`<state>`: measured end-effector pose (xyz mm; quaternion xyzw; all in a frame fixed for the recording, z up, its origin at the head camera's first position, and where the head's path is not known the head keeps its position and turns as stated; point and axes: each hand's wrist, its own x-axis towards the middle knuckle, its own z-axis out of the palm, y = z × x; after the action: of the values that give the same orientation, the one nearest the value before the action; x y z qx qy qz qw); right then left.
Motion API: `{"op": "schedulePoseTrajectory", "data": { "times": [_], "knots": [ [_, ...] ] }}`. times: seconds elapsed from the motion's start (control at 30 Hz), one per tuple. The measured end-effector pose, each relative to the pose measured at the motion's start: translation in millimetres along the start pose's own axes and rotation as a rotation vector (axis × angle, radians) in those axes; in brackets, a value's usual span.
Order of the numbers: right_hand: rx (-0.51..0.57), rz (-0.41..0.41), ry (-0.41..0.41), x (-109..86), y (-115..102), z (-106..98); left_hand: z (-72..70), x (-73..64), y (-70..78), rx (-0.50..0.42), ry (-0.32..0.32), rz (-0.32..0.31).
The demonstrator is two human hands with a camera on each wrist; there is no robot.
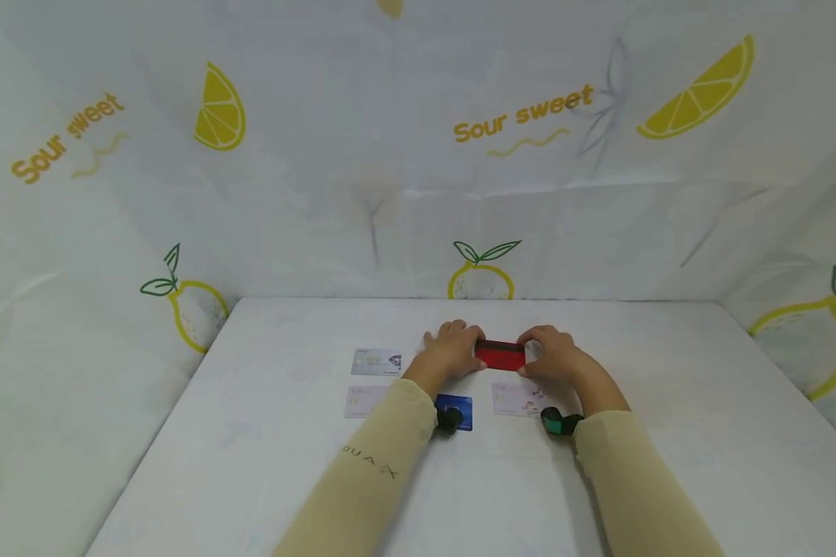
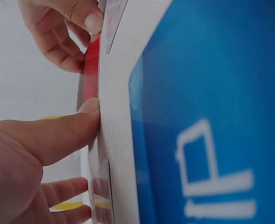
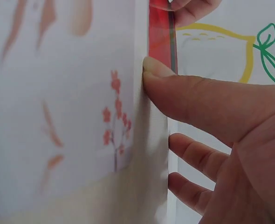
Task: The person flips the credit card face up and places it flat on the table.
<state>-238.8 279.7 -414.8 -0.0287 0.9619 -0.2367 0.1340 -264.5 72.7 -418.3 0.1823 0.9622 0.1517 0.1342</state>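
Note:
A red card with a dark stripe (image 1: 500,357) lies between my two hands on the white table. My left hand (image 1: 450,353) pinches its left end, thumb at the near edge and forefinger at the far one. The other end is pinched the same way by my right hand (image 1: 556,357). In the left wrist view the left thumb (image 2: 77,128) presses the edge of the red card (image 2: 92,74). The right wrist view has the right thumb (image 3: 175,91) at the red card's (image 3: 161,44) corner. Part of another pale card is hidden beneath the left hand.
Several cards lie around on the table (image 1: 265,464): a grey card (image 1: 376,362), a pale pink card (image 1: 365,402), a blue card (image 1: 464,410) by the left wrist, and a pale flowered card (image 1: 515,398) by the right wrist. A lemon-printed white sheet (image 1: 320,155) hangs behind.

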Motion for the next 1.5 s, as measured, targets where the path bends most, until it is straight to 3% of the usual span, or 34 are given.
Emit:
{"op": "schedulePoseTrajectory", "data": {
  "times": [0.2,0.5,0.7,0.83,0.9,1.07,1.23,1.37,1.5],
  "knots": [
    [0.058,-0.003,0.025,-4.8,1,1,1.2,-0.5,3.8,-0.032,0.017,-0.027],
    [0.107,-0.021,0.028,-8.7,-9,5,3.5,-3.2,6.2,-0.007,0.065,-0.065],
    [0.081,-0.102,0.053,-8.5,-15,5,3.4,-5.4,6.5,-0.02,0.095,-0.064],
    [0.006,-0.181,0.103,-8.6,-18,7,4.0,-6.4,4.7,-0.025,0.097,-0.061],
    [-0.033,-0.183,0.124,-9.3,-21,8,5.1,-6.3,3.0,-0.028,0.093,-0.057],
    [-0.079,-0.15,0.148,-12.1,-27,9,8.3,-7.3,-4.9,-0.05,0.07,-0.015],
    [0.004,-0.109,0.135,-14.5,-26,7,8.1,-8.3,-11.4,-0.106,0.062,0.043],
    [0.034,-0.1,0.14,-15.3,-24,3,7.1,-7.1,-12.2,-0.145,0.127,0.086],
    [-0.01,-0.128,0.209,-16.1,-25,0,3.8,-7.5,-10.2,-0.171,0.207,0.141]
  ]
}}
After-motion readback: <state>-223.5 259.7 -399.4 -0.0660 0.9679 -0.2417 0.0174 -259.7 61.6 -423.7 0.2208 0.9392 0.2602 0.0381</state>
